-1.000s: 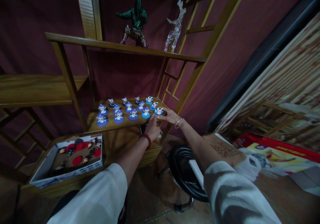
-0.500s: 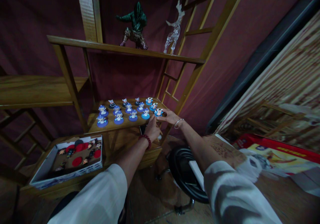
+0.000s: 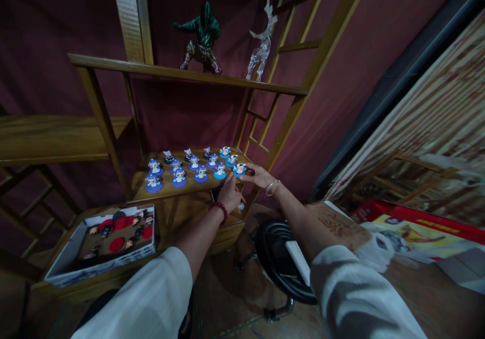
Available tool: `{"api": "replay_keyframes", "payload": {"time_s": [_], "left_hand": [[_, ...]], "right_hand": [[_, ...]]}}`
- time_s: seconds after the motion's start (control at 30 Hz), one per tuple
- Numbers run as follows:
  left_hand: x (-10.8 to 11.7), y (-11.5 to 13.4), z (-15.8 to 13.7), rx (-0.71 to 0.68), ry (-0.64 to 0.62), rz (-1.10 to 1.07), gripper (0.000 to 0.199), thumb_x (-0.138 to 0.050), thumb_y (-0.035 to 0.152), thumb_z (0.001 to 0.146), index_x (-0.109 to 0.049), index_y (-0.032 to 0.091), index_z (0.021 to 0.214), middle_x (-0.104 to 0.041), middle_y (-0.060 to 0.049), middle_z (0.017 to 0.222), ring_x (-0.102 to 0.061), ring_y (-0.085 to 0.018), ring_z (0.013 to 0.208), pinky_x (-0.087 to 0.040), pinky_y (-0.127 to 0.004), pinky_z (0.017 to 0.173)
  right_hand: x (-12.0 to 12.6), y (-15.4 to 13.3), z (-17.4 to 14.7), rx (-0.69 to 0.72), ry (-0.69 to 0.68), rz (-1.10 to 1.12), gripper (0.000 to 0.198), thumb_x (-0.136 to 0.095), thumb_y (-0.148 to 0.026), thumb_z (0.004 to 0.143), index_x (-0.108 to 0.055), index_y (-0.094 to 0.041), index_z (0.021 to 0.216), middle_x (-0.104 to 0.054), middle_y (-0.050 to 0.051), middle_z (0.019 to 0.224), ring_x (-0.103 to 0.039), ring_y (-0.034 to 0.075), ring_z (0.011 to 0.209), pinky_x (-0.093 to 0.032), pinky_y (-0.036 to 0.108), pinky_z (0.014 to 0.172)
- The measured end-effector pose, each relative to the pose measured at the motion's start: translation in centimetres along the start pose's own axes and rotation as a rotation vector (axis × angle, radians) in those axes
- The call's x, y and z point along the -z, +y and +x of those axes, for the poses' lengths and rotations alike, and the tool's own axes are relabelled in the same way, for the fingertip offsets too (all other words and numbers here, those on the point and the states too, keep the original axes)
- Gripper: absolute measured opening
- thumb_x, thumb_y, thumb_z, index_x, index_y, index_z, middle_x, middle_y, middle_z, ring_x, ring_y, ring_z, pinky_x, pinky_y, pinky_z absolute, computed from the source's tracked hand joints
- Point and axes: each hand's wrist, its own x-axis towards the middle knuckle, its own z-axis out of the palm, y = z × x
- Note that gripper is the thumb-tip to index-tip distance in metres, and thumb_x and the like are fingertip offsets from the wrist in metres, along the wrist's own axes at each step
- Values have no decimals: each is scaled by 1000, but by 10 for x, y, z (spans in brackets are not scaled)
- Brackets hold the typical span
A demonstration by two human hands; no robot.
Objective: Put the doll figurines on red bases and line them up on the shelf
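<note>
Several small figurines on blue round bases (image 3: 179, 177) stand in rows on a low wooden shelf (image 3: 166, 189). My right hand (image 3: 258, 176) reaches to the rightmost figurine (image 3: 240, 169) at the shelf's right end, fingertips on it. My left hand (image 3: 231, 194), with a red bead bracelet at the wrist, sits at the shelf's front edge just below the light-blue-based figurine (image 3: 220, 172), a finger pointing up toward it. Whether the left hand holds anything is hidden.
A white open box (image 3: 66, 257) with red discs and small figures lies on a lower ledge at left. A green figure (image 3: 202, 38) and a clear deer (image 3: 261, 43) stand on the upper shelf. A black round stool (image 3: 278, 263) is below my arms. Red packaging (image 3: 420, 228) lies at right.
Both hands stay at the shelf's right end; the left hand has crept slightly up toward the front row. The view shifted a little.
</note>
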Motion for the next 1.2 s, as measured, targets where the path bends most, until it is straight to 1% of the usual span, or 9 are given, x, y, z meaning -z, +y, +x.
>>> {"api": "replay_keyframes", "payload": {"time_s": [0.13, 0.2, 0.33, 0.47, 0.63, 0.8, 0.97, 1.07, 1.2], "left_hand": [[0, -4, 0, -46, 3, -40, 64, -40, 1, 63, -37, 12, 126, -29, -7, 137, -26, -16, 125, -16, -27, 105], [0, -5, 0, -46, 6, -59, 64, -41, 1, 62, -39, 14, 125, -31, -6, 136, -27, -16, 124, -17, -26, 105], [1, -5, 1, -20, 2, -27, 62, -42, 2, 63, -41, 12, 124, -33, -8, 135, -28, -17, 124, -19, -26, 104], [1, -4, 3, -30, 1, -5, 61, -41, 2, 63, -41, 12, 123, -34, -8, 134, -30, -18, 122, -21, -27, 103], [0, -6, 3, -45, 11, 1, 62, -41, 1, 62, -40, 11, 124, -34, -9, 134, -30, -18, 122, -21, -27, 103], [-1, -7, 2, -49, 33, -23, 63, -41, 1, 62, -41, 13, 123, -35, -7, 133, -30, -18, 122, -20, -27, 103], [-2, -7, 2, -66, 34, -7, 62, -41, 1, 62, -41, 12, 123, -36, -8, 133, -33, -18, 121, -22, -28, 103], [-2, -7, 2, -46, 35, -15, 63, -41, 0, 61, -41, 12, 124, -34, -8, 133, -32, -19, 121, -21, -29, 103], [-2, -6, 1, -34, 24, 7, 63, -41, 0, 62, -40, 12, 124, -33, -8, 134, -30, -19, 122, -21, -29, 103]], "right_hand": [[-1, -2, -1, 20, -25, 52, 46, -62, -36, 64, -53, -19, 105, -60, 2, 100, -53, 16, 88, -40, 30, 83], [0, -4, -1, 36, -32, 63, 47, -61, -36, 65, -51, -19, 107, -59, 2, 100, -53, 15, 89, -40, 30, 84], [1, -4, -1, 35, -24, 46, 46, -61, -35, 64, -51, -20, 107, -59, 2, 101, -53, 15, 90, -39, 31, 86], [1, -2, 0, 49, -41, 70, 45, -61, -35, 65, -51, -19, 106, -59, 2, 101, -53, 15, 91, -40, 29, 85], [1, 1, 0, 6, -22, 14, 47, -61, -36, 65, -51, -19, 108, -59, 2, 96, -53, 16, 88, -41, 30, 82], [1, 3, 0, 35, -32, 24, 44, -61, -37, 65, -52, -20, 104, -59, 1, 97, -52, 16, 91, -40, 30, 85], [0, 6, 1, 35, -21, 32, 45, -61, -38, 65, -52, -21, 106, -59, 1, 98, -53, 15, 87, -41, 31, 83], [0, 5, 1, 34, -33, 47, 45, -61, -38, 65, -53, -21, 105, -61, 1, 96, -54, 16, 86, -41, 31, 82], [-1, 3, 0, 61, -41, 89, 45, -62, -36, 65, -52, -20, 106, -60, 1, 100, -53, 16, 90, -39, 31, 85]]}}
